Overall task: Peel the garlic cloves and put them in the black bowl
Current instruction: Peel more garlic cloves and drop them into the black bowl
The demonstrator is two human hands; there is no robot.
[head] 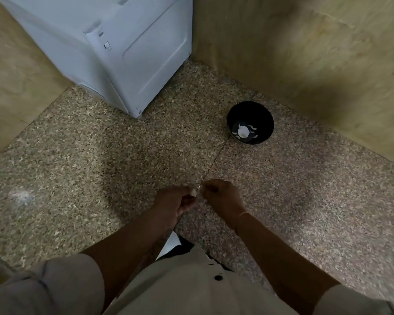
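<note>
Peeling step: your left hand (175, 205) pinches a garlic clove (194, 192); your right hand (221, 196) seemingly pinches its skin (199, 188).
Next move: strip clean, then carry to black bowl (248, 110).

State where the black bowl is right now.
In the head view the black bowl stands on the speckled floor, ahead and right of the right hand, close to the tan wall, with the white appliance off to its left.

A black bowl (250, 122) (white swirls inside) sits on brown speckled floor (100, 155), near a pale grey-white appliance (114, 48) and tan walls (305, 53).
</note>
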